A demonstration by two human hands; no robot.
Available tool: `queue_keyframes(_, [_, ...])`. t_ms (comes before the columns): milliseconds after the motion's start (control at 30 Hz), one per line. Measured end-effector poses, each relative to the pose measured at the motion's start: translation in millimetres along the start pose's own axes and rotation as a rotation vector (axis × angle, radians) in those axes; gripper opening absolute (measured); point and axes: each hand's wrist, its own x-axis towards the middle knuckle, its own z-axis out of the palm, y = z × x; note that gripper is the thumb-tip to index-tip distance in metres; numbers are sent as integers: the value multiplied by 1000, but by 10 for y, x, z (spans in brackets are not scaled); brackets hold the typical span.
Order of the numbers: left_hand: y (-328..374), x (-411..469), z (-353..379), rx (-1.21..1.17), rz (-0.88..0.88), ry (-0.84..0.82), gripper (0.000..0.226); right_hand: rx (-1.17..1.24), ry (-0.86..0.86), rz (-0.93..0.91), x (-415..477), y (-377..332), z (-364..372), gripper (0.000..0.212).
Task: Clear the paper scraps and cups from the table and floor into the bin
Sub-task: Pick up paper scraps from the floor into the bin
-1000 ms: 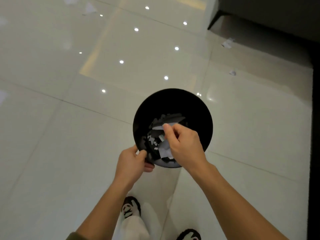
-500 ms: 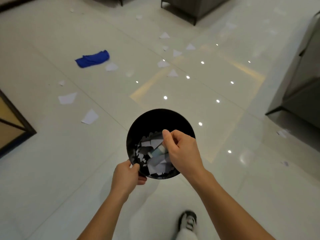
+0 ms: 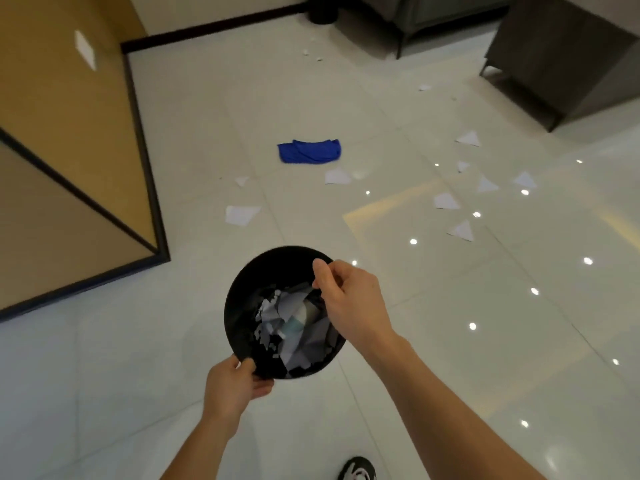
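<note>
A round black bin hangs above the floor, with my left hand gripping its near rim. It holds several white paper scraps and what looks like a pale cup. Over the bin's right side is my right hand, thumb lifted off the curled fingers and nothing visible between them. More white scraps lie on the glossy tiled floor ahead: one at the left, one by the cloth, and several to the right.
A blue cloth lies on the floor beyond the bin. A tan panelled wall corner with a dark baseboard juts out on the left. Dark grey furniture stands at the back right. My shoe shows at the bottom edge.
My view has swung left, bringing the wall corner, blue cloth and more floor scraps into sight. My right thumb has lifted off the fingers that were pinched over the bin.
</note>
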Motion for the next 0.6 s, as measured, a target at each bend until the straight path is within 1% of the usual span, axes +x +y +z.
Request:
queue_keyframes(133, [323, 341, -72, -118, 8, 64, 25, -62, -91, -77, 555, -164, 224, 47])
queue_keyframes(267, [565, 765, -224, -177, 0, 112, 24, -89, -167, -101, 1059, -302, 558, 45])
queue_keyframes(467, [774, 1554, -529, -368, -105, 247, 19, -90, -268, -88, 1915, -528, 1225, 41])
queue_keyframes(600, [825, 2223, -718, -486, -183, 332, 17, -100, -301, -132, 2583, -648, 1708, 41])
